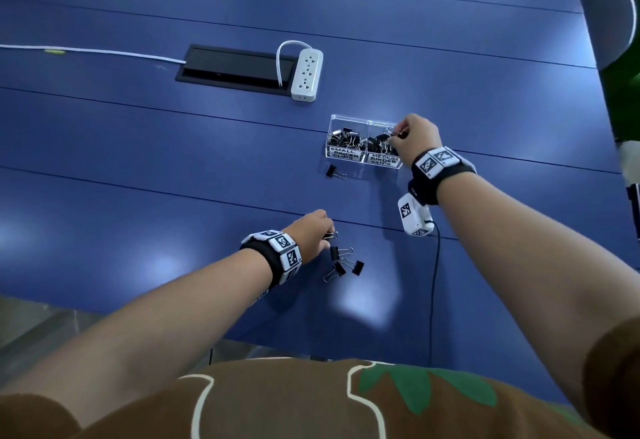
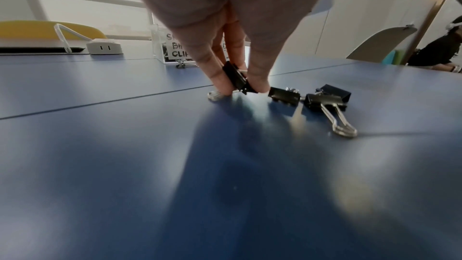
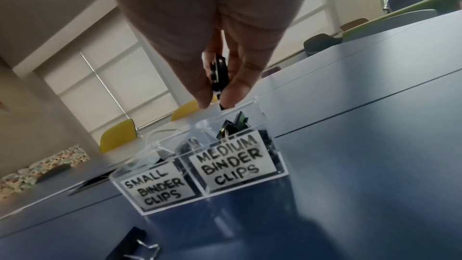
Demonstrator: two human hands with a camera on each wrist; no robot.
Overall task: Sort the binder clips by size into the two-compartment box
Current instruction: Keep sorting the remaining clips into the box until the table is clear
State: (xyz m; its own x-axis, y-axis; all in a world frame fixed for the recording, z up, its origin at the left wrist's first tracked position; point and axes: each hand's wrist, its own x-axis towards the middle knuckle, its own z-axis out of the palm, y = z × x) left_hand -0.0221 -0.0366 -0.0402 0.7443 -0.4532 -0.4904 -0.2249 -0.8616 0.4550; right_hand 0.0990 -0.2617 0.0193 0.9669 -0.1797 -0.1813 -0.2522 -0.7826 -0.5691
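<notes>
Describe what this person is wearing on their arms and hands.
Both hands, left hand and right hand, are bare, no gloves. Each wrist has a black wristband carrying white blocks printed with black square-pattern markers. A white camera module hangs under the right wrist, trailing a black cable. Brown sleeves start near the elbows.

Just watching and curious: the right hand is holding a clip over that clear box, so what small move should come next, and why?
Probably let go. The right hand pinches a binder clip just above the compartment labelled MEDIUM BINDER CLIPS, which already holds clips. Opening the fingers should drop it in. Meanwhile the left hand is already pinching another clip on the table.
</notes>
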